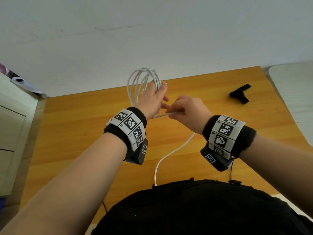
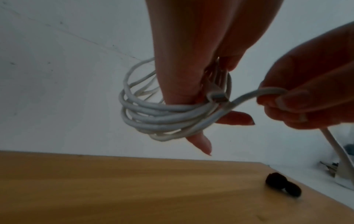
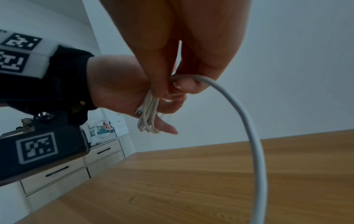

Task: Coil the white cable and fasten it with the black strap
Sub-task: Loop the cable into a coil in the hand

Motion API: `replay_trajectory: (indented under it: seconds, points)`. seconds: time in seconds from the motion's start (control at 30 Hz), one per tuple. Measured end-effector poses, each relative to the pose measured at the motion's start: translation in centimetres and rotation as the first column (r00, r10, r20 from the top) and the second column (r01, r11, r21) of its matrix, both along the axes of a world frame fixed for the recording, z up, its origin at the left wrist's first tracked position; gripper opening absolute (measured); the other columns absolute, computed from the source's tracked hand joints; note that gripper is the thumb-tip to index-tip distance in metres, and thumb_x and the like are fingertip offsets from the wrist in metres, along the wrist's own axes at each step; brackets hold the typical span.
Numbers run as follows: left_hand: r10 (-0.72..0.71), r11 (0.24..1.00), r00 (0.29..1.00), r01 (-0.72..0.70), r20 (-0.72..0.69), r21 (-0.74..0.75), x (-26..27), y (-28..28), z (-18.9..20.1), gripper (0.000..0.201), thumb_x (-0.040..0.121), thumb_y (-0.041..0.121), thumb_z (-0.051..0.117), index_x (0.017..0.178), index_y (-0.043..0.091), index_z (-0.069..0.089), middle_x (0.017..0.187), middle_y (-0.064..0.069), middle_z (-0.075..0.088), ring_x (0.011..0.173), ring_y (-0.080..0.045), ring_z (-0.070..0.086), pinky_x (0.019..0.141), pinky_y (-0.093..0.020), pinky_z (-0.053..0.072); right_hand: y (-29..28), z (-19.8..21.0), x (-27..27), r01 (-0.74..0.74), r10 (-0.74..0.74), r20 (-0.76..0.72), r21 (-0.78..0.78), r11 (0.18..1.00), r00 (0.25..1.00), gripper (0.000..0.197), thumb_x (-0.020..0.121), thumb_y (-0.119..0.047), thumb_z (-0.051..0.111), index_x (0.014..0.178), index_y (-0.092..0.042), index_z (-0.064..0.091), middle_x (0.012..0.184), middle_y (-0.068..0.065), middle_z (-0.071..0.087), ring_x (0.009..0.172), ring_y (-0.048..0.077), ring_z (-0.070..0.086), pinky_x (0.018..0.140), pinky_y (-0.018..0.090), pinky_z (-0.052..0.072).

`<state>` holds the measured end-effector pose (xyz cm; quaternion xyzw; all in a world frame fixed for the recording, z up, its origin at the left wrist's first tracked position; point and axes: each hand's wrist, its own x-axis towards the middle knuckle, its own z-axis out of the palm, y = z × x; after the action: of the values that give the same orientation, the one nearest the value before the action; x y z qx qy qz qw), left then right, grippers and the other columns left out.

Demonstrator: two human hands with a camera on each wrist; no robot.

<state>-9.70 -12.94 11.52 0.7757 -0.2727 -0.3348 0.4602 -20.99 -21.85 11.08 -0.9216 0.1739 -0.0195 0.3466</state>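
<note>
- Above the counter (image 1: pixel 84 126), both hands work in the air: the left hand (image 1: pixel 150 100) has its grip clamped on the white cable (image 1: pixel 144 80), whose gathered loops stand up over its fingers, while the right hand (image 1: pixel 188 109) pinches the free run of the same cable just beside it.
- From the right hand's pinch the loose tail drops in a curve toward the person's body — so, by my reading, coiling is well along but not finished.
- To lay the next turn well, I would feed the tail through the right hand's fingers with light tension and match each new loop to the size of those already held, so none hangs slack.
- The left wrist view shows a connector end tucked against the bundle by the left hand's fingers; keeping it trapped there should stop the coil from unwinding.
- The left hand's hold should probably stay at one spot on the bundle — that leaves a place for the strap.
- The black strap (image 1: pixel 240 94) lies on the counter, well apart from both hands to the right, untouched and partly folded on itself.
- Writing: the wristbands carry black-and-white square code markers; small characters beside them are too small to read. No brand shows on cable or strap.
</note>
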Motion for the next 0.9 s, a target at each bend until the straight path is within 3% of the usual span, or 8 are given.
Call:
replay_trajectory:
  seconds: [0.07,0.13,0.23,0.43,0.53,0.6,0.73,0.9]
  points:
    - [-0.037,0.998,0.999,0.035,0.03,0.054,-0.3,0.1,-0.1,0.031,0.099,0.04,0.032,0.117,0.016,0.04,0.085,-0.001,0.059,0.062,-0.013,0.066,0.061,-0.035,0.057,-0.1,0.1,-0.1,0.063,-0.064,0.044,0.036,0.997,0.997,0.006,0.081,-0.018,0.069,0.086,-0.013,0.069,0.081,-0.002,0.058,0.077,0.015,0.053,0.067,0.022,0.039]
    - [-0.054,0.994,0.998,0.055,-0.01,0.095,-0.5,0.3,-0.1,0.034,0.099,0.042,0.032,0.12,0.017,0.038,0.084,-0.003,0.06,0.057,-0.016,0.067,0.053,-0.034,0.059,-0.2,0.1,-0.2,0.118,-0.122,0.06,0.06,0.991,0.991,0.015,0.077,-0.024,0.073,0.078,-0.016,0.061,0.072,-0.004,0.057,0.068,0.014,0.052,0.062,0.023,0.042]
    - [-0.078,0.983,0.997,0.077,-0.001,0.168,-0.5,0.6,-0.2,0.034,0.098,0.045,0.03,0.117,0.019,0.039,0.083,-0.003,0.058,0.05,-0.016,0.061,0.036,-0.018,0.044,-0.5,0.2,-0.3,0.184,-0.189,0.063,0.071,0.98,0.98,0.031,0.071,-0.034,0.078,0.073,-0.016,0.053,0.064,-0.006,0.053,0.061,0.012,0.05,0.058,0.025,0.043]
    - [-0.034,0.984,0.999,0.036,-0.014,0.177,0.0,0.5,-0.8,0.034,0.098,0.047,0.031,0.105,0.018,0.048,0.075,-0.007,0.057,0.046,-0.015,0.047,0.047,-0.025,0.048,-1.3,0.0,-0.3,0.174,-0.167,-0.07,0.105,0.979,0.983,0.016,0.076,-0.02,0.074,0.082,-0.016,0.059,0.076,0.001,0.062,0.073,0.021,0.062,0.069,0.033,0.053]
    - [0.015,0.992,0.993,0.001,-0.117,0.129,0.6,0.8,-0.8,0.031,0.098,0.045,0.032,0.099,0.018,0.047,0.071,-0.008,0.053,0.036,-0.011,0.038,0.048,-0.028,0.043,-2.4,-0.5,-0.8,0.222,-0.216,-0.128,0.036,0.974,0.968,0.013,0.081,-0.027,0.069,0.081,-0.016,0.062,0.073,-0.005,0.056,0.073,0.015,0.054,0.057,0.02,0.042]
    - [0.022,0.992,0.983,0.002,-0.182,0.13,0.9,0.9,-0.7,0.031,0.098,0.045,0.033,0.097,0.019,0.049,0.069,-0.007,0.05,0.033,-0.009,0.034,0.05,-0.028,0.041,-3.0,-0.5,-0.9,0.266,-0.261,-0.145,0.015,0.964,0.954,0.022,0.08,-0.036,0.069,0.08,-0.015,0.061,0.07,-0.007,0.053,0.068,0.011,0.049,0.053,0.018,0.036]
    - [0.01,0.989,0.954,0.036,-0.299,0.146,0.4,0.8,-0.3,0.029,0.098,0.042,0.036,0.094,0.018,0.051,0.062,-0.004,0.046,0.032,-0.009,0.029,0.053,-0.029,0.038,-3.4,-0.4,-0.6,0.322,-0.317,-0.074,0.066,0.945,0.946,0.031,0.081,-0.042,0.065,0.079,-0.011,0.063,0.069,-0.002,0.058,0.062,0.012,0.054,0.052,0.02,0.04]
    - [-0.039,0.979,0.937,0.105,-0.346,0.175,0.0,0.5,0.0,0.027,0.096,0.039,0.038,0.089,0.016,0.05,0.056,-0.002,0.038,0.032,-0.01,0.025,0.051,-0.028,0.033,-3.4,0.1,-0.2,0.366,-0.37,-0.013,0.182,0.913,0.929,0.026,0.081,-0.035,0.069,0.089,-0.013,0.057,0.071,-0.002,0.066,0.056,0.005,0.062,0.052,0.017,0.046]
